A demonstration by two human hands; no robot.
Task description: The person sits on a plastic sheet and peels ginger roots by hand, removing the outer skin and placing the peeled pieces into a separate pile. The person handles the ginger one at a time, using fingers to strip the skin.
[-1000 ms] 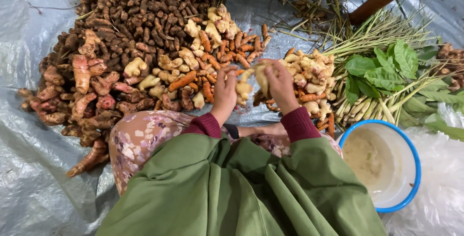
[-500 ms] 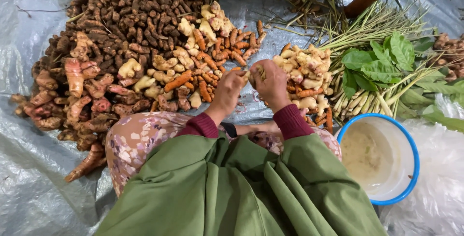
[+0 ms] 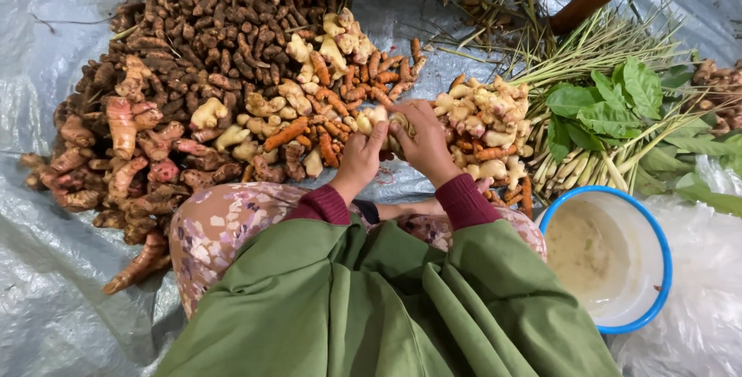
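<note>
Both of the person's arms reached forward from the green-clad lap, side by side, with dark red cuffs showing at the wrists. The left hand [image 3: 362, 159] sat just to the left of the right hand [image 3: 423, 145], and the two met at the fingertips. The left hand's fingers curled upward and inward toward the right hand, thumb side up. The right hand lay with its back to the camera, fingers bent and closed over toward the left hand. A dark band circled the left wrist, just behind the left hand. Both forearms angled slightly inward toward each other.
</note>
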